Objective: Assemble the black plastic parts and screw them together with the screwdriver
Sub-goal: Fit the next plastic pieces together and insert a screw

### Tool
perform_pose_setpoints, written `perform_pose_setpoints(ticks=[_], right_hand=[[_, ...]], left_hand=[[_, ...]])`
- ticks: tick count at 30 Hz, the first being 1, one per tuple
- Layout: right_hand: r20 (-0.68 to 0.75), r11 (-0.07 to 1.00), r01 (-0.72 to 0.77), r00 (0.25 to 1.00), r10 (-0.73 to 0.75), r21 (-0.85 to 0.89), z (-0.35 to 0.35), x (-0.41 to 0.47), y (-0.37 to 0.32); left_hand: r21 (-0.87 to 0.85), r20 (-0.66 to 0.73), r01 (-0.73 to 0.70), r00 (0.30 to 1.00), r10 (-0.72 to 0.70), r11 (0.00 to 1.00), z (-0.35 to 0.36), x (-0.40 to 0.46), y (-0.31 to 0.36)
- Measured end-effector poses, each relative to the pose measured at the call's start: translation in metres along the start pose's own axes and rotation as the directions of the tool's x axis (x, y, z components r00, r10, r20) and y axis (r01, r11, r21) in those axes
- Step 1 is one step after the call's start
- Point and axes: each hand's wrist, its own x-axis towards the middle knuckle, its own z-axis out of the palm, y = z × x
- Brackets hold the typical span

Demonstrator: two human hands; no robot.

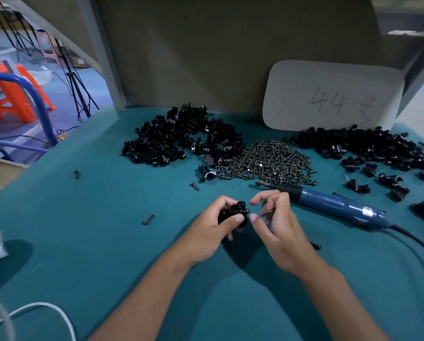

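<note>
Black plastic parts [233, 214], already mated into one small clamp-like block, sit in your left hand [212, 230], thumb curled across the front and fingers wrapped behind, so the block is gripped firmly above the teal table mat [107, 242]. A small metal screw head [247, 210] shows at the block's right side, just beyond your left thumb tip. Your right hand [277, 232] is beside it, thumb and forefinger bent toward the screw; whether they actually touch it, or what the curled fingers hold, I cannot tell. By the look of it, you are seating the screw by hand. Next you will likely need the blue electric screwdriver [329, 203], lying on the mat just beyond your right fingers, its bit pointing toward the heap of dark screws [267, 161].
</note>
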Motion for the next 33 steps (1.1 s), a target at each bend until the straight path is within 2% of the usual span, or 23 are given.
perform_pose_setpoints(ticks=[12, 17, 26, 33], right_hand=[[-0.073, 0.982, -0.120, 0.989, 0.131, 0.143, 0.0003, -0.0004, -0.0003], [-0.059, 0.980, -0.139, 0.987, 0.148, 0.141, 0.0031, -0.0006, -0.0036], [-0.145, 0.978, -0.154, 0.974, 0.174, 0.144, 0.0027, 0.0003, -0.0058], [-0.135, 0.967, -0.184, 0.969, 0.208, 0.174, 0.0032, 0.0000, -0.0054]], left_hand=[[0.012, -0.026, 0.025, 0.999, -0.025, 1.000, -0.0011, 0.0004, -0.0009], [-0.007, -0.033, 0.016, 0.999, -0.017, 1.000, 0.0006, -0.0002, -0.0002], [-0.026, -0.059, 0.012, 0.998, -0.014, 1.000, 0.0008, -0.0002, 0.0014], [-0.009, -0.037, 0.029, 0.999, -0.029, 1.000, 0.0007, -0.0008, 0.0019]])
